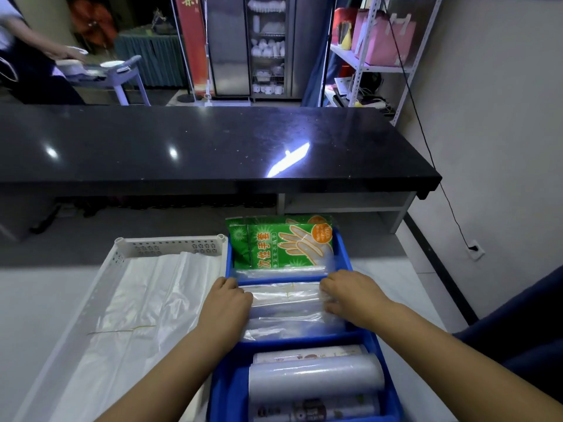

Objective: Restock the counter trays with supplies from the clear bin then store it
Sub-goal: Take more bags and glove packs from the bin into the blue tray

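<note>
Fingers (330,292) of left hand (227,300) and right hand (350,295) were curled, held close together, gripping opposite ends of a stack of clear plastic bags (286,303). Stack lay in the middle compartment of the blue divided tray (341,245); green glove packets (274,242) in the far compartment, film rolls (313,379) in the near one.

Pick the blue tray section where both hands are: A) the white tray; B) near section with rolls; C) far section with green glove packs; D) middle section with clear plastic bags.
D: the left hand and right hand hold the ends of the clear plastic bags in the blue tray's middle section, between the green glove packs and the rolls.
</note>
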